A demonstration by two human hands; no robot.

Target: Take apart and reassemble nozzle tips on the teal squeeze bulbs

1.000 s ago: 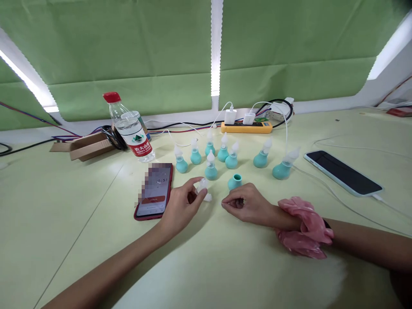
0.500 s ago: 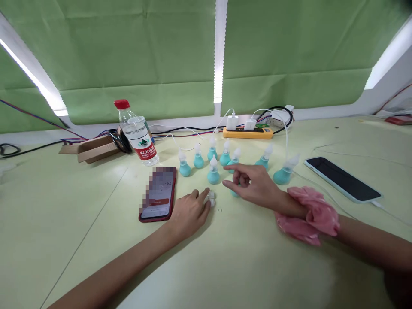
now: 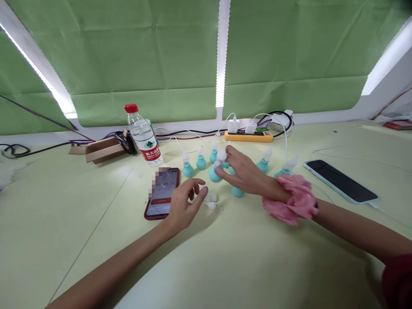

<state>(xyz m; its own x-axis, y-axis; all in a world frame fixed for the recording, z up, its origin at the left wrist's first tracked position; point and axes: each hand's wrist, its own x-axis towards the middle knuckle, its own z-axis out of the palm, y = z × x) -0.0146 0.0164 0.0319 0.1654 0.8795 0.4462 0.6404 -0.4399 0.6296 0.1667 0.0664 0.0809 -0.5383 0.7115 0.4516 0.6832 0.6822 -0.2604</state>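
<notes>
My right hand (image 3: 246,171) has its thumb and fingers closed on a nasal aspirator (image 3: 215,174), a teal bulb with a clear pointed tip. Its tip leans slightly to the right. My left hand (image 3: 186,201) hovers with thumb and index finger apart and nothing between them. Just right of its thumb lie small clear plastic pieces (image 3: 210,198) and a tiny clear ring (image 3: 221,209). More of the same aspirators stand around, such as one at the left (image 3: 188,170) and one at the right (image 3: 263,165); some are partly hidden behind my right hand.
A phone with a running timer (image 3: 162,195) lies by my left hand. Behind it stand a water bottle (image 3: 146,143) and an open cardboard box (image 3: 104,149). A yellow power strip (image 3: 248,136) sits at the back. Another phone (image 3: 341,181) charges at the right.
My right hand has moved left and taken hold of the front aspirator, which now tilts. My left hand has lifted off the clear pieces and drawn back slightly left.
</notes>
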